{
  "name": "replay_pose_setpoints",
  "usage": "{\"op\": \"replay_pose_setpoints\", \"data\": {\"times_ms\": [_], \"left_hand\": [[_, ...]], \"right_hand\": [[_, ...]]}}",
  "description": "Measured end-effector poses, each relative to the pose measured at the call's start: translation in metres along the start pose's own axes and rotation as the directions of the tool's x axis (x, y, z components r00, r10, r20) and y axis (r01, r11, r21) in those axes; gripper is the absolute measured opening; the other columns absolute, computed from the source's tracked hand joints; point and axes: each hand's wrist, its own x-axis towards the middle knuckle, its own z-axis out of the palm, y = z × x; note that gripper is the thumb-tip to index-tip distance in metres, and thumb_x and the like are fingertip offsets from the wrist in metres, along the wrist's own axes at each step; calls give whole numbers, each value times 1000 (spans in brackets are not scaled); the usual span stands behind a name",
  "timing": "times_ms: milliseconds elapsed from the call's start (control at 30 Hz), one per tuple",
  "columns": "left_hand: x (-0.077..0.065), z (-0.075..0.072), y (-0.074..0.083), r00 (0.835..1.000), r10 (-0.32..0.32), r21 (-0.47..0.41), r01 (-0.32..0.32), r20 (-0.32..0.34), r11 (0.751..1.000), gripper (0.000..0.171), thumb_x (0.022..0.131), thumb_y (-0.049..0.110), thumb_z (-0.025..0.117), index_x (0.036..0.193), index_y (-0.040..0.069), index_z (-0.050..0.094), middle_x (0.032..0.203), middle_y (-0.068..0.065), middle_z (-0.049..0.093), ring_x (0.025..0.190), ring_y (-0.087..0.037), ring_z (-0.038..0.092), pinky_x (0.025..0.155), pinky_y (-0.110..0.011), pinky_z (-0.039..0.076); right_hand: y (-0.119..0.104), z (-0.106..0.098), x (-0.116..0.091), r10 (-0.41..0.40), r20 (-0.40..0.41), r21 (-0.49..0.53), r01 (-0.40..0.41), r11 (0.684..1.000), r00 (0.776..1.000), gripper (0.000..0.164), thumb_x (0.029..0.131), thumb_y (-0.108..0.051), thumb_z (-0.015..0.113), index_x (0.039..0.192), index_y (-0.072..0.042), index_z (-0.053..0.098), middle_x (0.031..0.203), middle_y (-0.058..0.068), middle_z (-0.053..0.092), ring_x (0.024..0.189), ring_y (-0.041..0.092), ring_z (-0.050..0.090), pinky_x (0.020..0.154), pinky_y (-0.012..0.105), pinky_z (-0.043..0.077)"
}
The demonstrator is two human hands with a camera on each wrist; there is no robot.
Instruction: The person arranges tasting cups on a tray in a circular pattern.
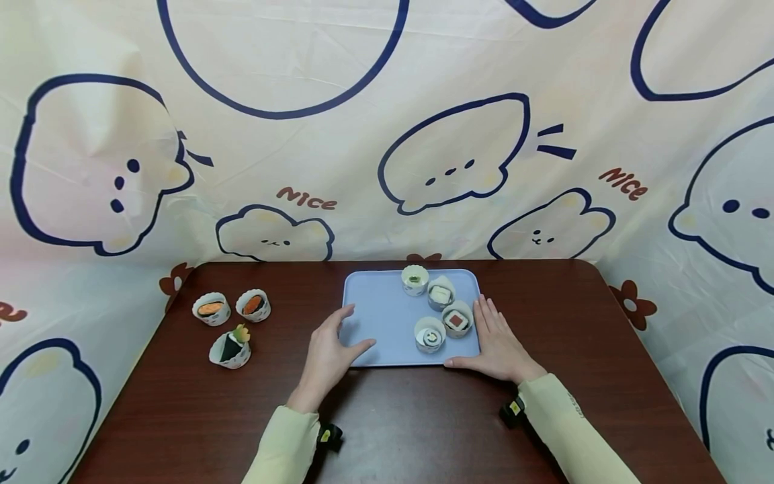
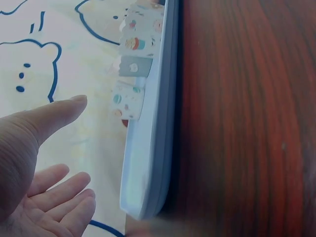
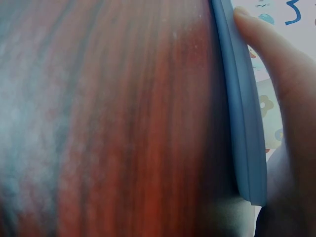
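A light blue tray (image 1: 381,329) lies on the table, bearing several paper cups at its right half. One cup holds a white piece with a reddish-brown square (image 1: 457,320); another has a round white-and-green sushi-like piece (image 1: 430,338). My left hand (image 1: 329,349) is at the tray's left end with thumb and fingers spread, holding nothing. In the left wrist view its fingers (image 2: 59,197) appear apart from the tray. Along the tray's right edge lies my right hand (image 1: 498,343), fingers straight, thumb by the front corner. The right wrist view shows that thumb (image 3: 271,44) at the rim.
Left of the tray, three more paper cups stand on the dark wooden table (image 1: 387,417). Two hold orange-topped pieces, one at the far left (image 1: 210,309) and one beside it (image 1: 252,305). The nearest has a dark green wedge (image 1: 230,347). A patterned cloth (image 1: 351,154) hangs behind.
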Motion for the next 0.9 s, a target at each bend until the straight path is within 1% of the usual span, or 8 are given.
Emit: {"op": "replay_pose_setpoints", "data": {"times_ms": [267,567,700,900], "left_hand": [[-2,-13,-9,999,-38,-2,38,-12,999,76,80,22,90,145,4,54,143,-14,57,128,-32,56,102,-48,48],[-5,-29,-17,998,-44,8,45,-45,999,78,80,21,90,146,5,53,142,-16,58,127,-38,56,100,-52,48],[-5,-37,-22,997,-52,20,54,-60,998,78,80,22,90,146,6,52,143,-16,56,128,-38,55,101,-53,48],[-5,-48,-27,993,-87,44,91,-74,995,80,81,26,90,148,7,51,145,-16,55,130,-38,54,103,-52,46]], "right_hand": [[0,0,0,-3,-1,0,3,1000,1000,144,67,-94,57,162,2,6,169,18,-3,154,34,-3,121,55,8],[0,0,-1,-7,-7,-5,7,1000,1000,144,67,-94,58,162,2,6,169,18,-3,154,36,-2,121,55,9],[0,0,0,-4,0,0,4,1000,1000,144,68,-94,58,162,1,6,169,18,-3,154,34,-4,121,54,8],[1,0,0,1,4,8,-1,1000,1000,143,68,-93,58,162,1,5,169,17,-3,154,33,-5,121,55,8]]}}
